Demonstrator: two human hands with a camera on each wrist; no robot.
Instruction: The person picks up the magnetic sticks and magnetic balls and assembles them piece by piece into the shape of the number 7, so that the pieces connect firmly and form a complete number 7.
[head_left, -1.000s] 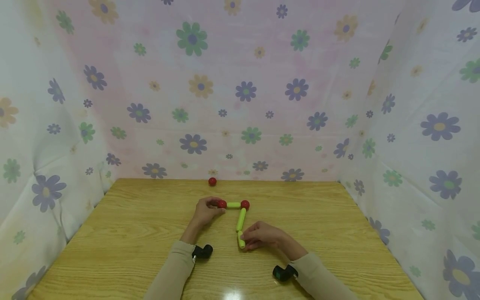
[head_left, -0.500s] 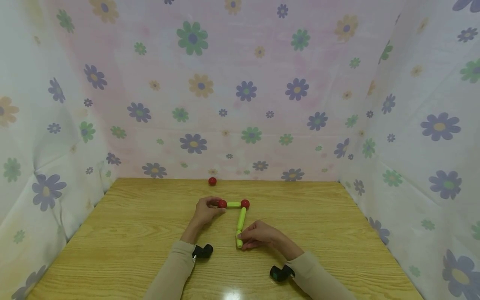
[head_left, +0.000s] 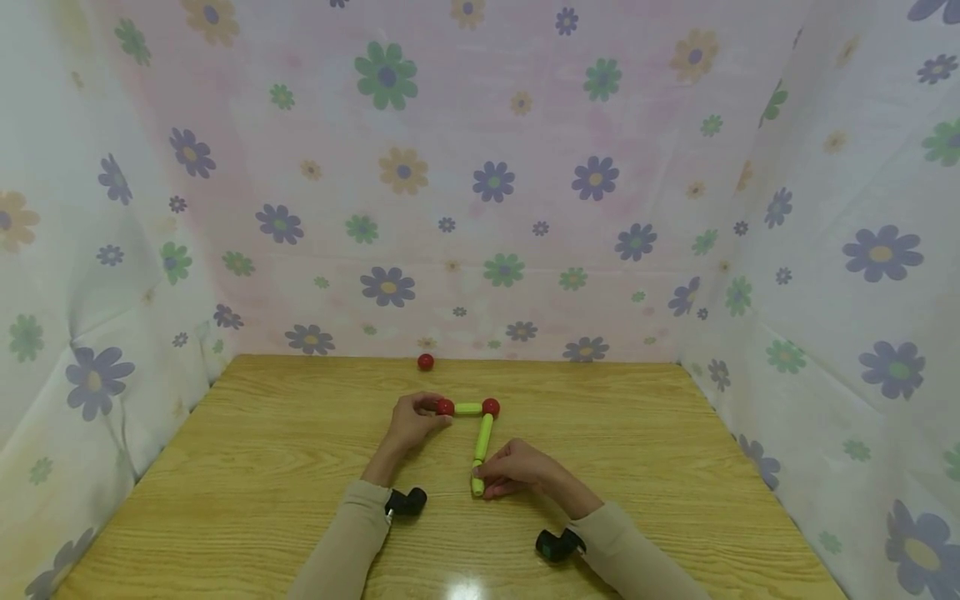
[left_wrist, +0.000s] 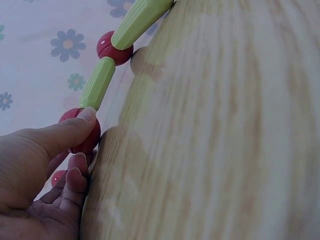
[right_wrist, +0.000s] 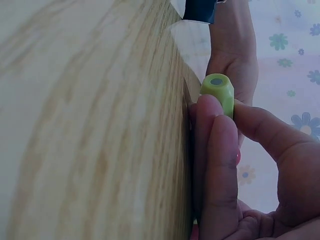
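My left hand [head_left: 414, 421] grips a red ball [head_left: 446, 408] between thumb and fingers. A short yellow-green magnetic rod [head_left: 468, 408] runs from that ball to a second red ball [head_left: 491, 407]. From there a longer yellow-green rod [head_left: 483, 437] points toward me. At its near end lies another short yellow-green rod [head_left: 477, 488], almost in line with it. My right hand [head_left: 528, 467] pinches this near rod from the right, low over the table. In the right wrist view, the free end of the near rod [right_wrist: 216, 81] has a round grey metal spot.
A single red ball [head_left: 426, 362] sits at the back edge of the wood-grain table [head_left: 637, 433]. Flower-patterned cloth [head_left: 450, 200] encloses the table at the back and on both sides. Each wrist wears a small black camera.
My right hand has shifted slightly left. The near rod has swung with it, from a bend to nearly straight with the longer rod. My left hand has stayed put.
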